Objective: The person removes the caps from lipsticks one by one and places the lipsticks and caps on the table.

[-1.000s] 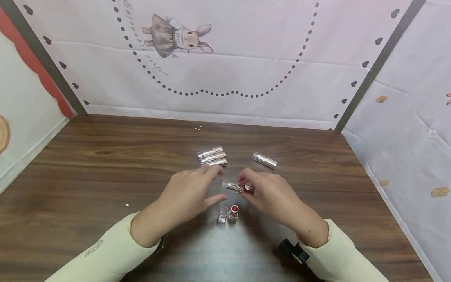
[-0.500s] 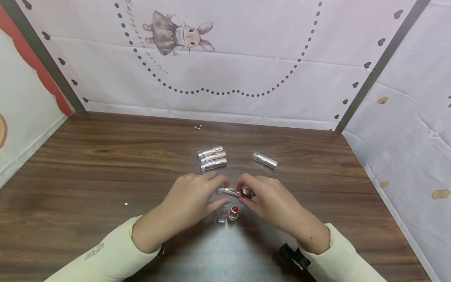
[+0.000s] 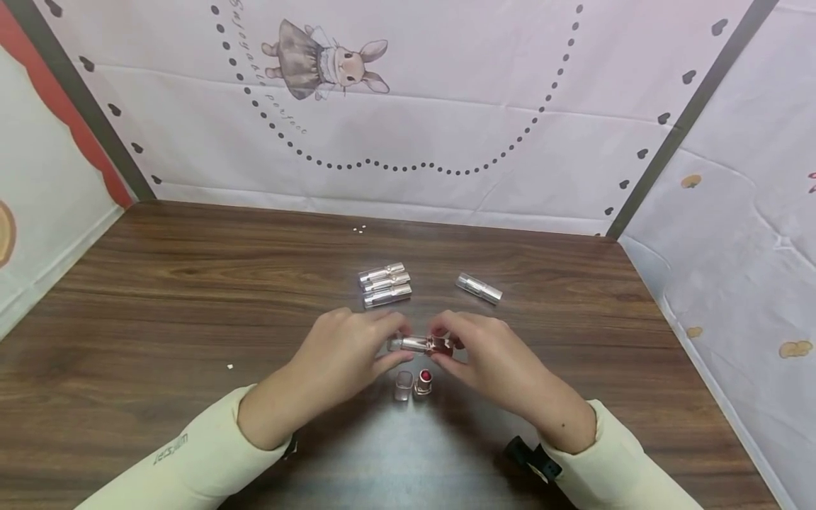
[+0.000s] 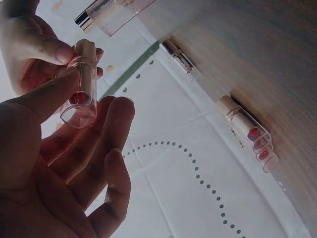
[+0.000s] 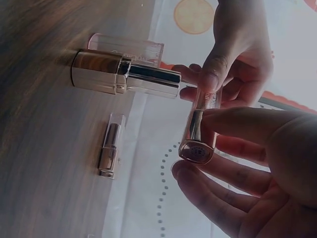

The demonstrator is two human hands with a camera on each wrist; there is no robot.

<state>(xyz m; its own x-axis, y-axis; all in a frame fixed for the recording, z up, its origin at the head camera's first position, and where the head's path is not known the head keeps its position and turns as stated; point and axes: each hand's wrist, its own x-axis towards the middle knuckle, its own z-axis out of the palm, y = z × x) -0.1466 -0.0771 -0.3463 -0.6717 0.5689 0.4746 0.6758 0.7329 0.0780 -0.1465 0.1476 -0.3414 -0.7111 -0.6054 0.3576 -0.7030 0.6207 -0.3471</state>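
Note:
Both hands hold one capped lipstick [image 3: 416, 344] level between them, above the table. My left hand [image 3: 341, 354] pinches its clear cap end between thumb and fingers. At the other end my right hand [image 3: 491, 354] grips the rose-gold base, thumb on the near side. The red bullet [image 4: 79, 98] shows inside the clear cap in the left wrist view. Just below the hands, an uncapped lipstick [image 3: 423, 382] stands upright with its red tip showing. Right beside it, on the left, stands a loose clear cap [image 3: 403, 386].
Three capped lipsticks [image 3: 387, 285] lie side by side beyond the left hand. Another capped lipstick [image 3: 479, 289] lies alone beyond the right hand. Small white bits [image 3: 360, 229] lie near the back of the wooden table [image 3: 191, 304]. Printed cloth [image 3: 446, 71] hangs behind.
My left hand has closed in from beside the lipstick and taken hold of its cap end. My right hand keeps its grip, and the lipstick has shifted slightly toward the left.

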